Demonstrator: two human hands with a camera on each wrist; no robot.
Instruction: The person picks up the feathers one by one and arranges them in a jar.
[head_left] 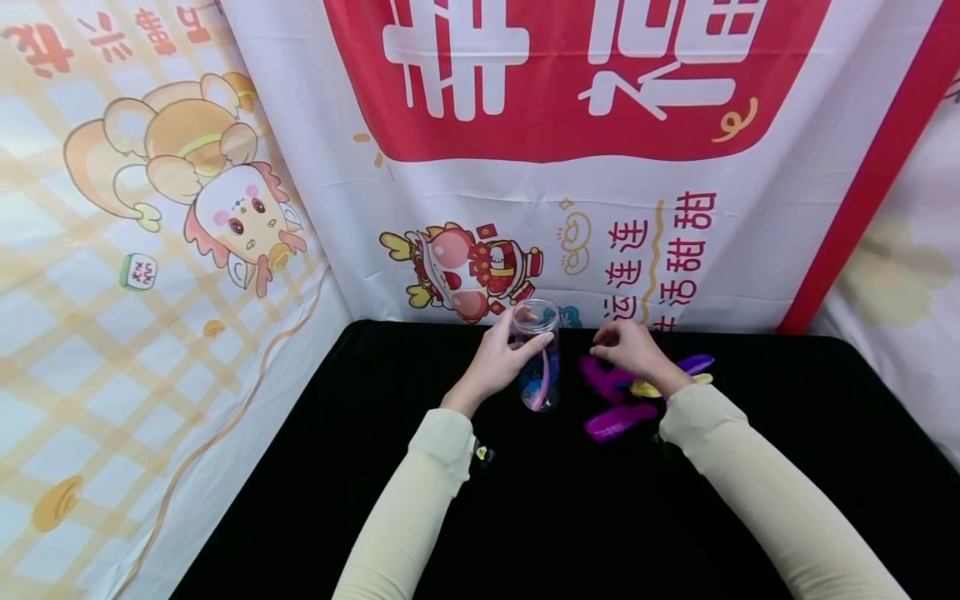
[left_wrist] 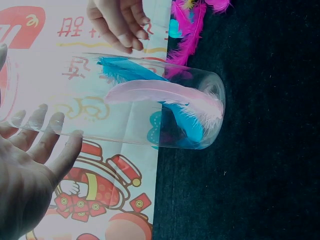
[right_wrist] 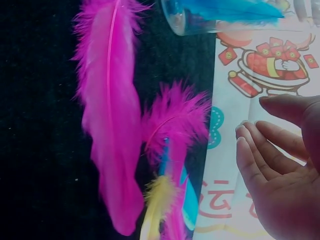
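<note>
My left hand (head_left: pixel 497 357) grips a clear jar (head_left: pixel 553 367) standing upright, its fingers and thumb curled round the upper part. Inside the jar, a pale pink feather (left_wrist: pixel 155 92) leans across a blue feather (left_wrist: pixel 187 125). To the jar's right, my right hand (head_left: pixel 633 348) hovers above a loose group of feathers. Its fingers bend slightly, with a gap between thumb and fingertips and nothing held. A large magenta feather (right_wrist: pixel 110 115) lies apart from a fluffier magenta feather (right_wrist: pixel 175 120), a yellow feather (right_wrist: pixel 159 200) and a blue feather (right_wrist: pixel 190 205). A purple feather (head_left: pixel 696 363) shows beyond the right wrist.
Everything stands on a black cloth-covered table (head_left: pixel 555 517). A printed white and red curtain (head_left: pixel 465 192) hangs right behind its far edge, close to the jar. Another patterned curtain (head_left: pixel 172 333) runs along the left side.
</note>
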